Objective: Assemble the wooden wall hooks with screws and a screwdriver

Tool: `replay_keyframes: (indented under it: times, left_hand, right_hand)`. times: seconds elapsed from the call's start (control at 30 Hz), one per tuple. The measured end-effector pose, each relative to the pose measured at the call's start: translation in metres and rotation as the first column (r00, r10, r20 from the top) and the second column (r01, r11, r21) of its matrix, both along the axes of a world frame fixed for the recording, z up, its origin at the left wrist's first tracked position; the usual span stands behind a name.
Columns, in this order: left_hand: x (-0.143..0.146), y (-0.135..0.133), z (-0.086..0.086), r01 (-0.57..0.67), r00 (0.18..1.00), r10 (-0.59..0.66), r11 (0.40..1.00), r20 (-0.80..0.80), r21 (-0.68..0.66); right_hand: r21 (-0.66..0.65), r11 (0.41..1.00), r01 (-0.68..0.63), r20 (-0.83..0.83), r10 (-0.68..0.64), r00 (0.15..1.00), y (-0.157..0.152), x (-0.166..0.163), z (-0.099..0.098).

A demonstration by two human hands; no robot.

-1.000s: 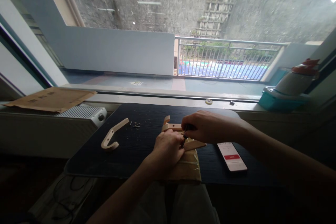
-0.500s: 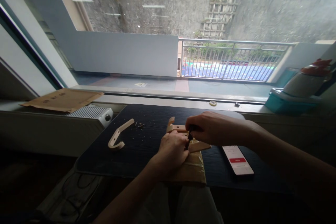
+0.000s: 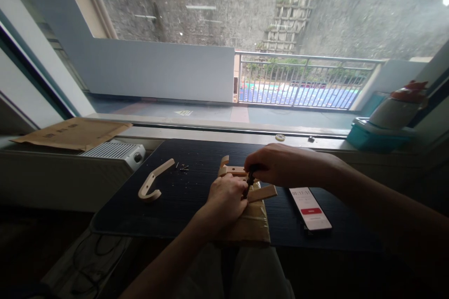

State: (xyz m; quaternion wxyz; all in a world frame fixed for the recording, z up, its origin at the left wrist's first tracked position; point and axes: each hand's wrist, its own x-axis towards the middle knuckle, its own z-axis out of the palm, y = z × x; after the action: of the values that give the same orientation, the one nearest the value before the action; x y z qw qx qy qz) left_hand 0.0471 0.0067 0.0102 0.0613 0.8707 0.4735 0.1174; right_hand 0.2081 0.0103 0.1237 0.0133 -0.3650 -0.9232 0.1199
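My right hand point(image 3: 280, 166) is closed round the dark handle of a small screwdriver point(image 3: 249, 181), whose tip points down at a wooden piece. My left hand point(image 3: 224, 198) is closed over a pale wooden assembly point(image 3: 261, 192), pressing it onto a brown cardboard package point(image 3: 250, 224) at the near edge of the black table point(image 3: 175, 196). Another part of the wooden assembly point(image 3: 231, 169) sticks out just behind my hands. A separate curved wooden hook point(image 3: 152, 181) lies to the left, with a few small screws point(image 3: 181, 167) beside it.
A phone point(image 3: 310, 208) with a lit screen lies to the right of my hands. A white heater point(image 3: 112, 152) and a flat cardboard sheet point(image 3: 70, 133) sit left of the table. A teal and white container point(image 3: 386, 121) stands on the sill at right.
Both hands stay on the wooden assembly and the screwdriver. My right hand has shifted slightly on the handle; the view moved a little.
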Motion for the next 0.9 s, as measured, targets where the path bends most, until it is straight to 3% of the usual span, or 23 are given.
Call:
replay_keyframes:
  times: [0.33, 0.63, 0.9]
  left_hand:
    - [0.0003, -0.0025, 0.006, -0.019, 1.0, 0.019, 1.0, -0.017, -0.017]
    - [0.0008, -0.0008, 0.0031, -0.015, 0.999, 0.015, 1.0, -0.032, -0.019]
    - [0.001, -0.0033, 0.0058, -0.02, 0.999, 0.02, 1.0, -0.036, -0.006]
  right_hand:
    - [-0.014, 0.997, 0.079, -0.01, -0.08, 0.997, 0.0009, -0.002, -0.0044]
    - [0.018, 1.0, -0.025, -0.017, 0.026, 1.0, 0.0037, 0.0001, -0.0016]
    - [0.018, 1.0, 0.023, -0.011, -0.023, 1.0, -0.001, -0.0059, -0.0015]
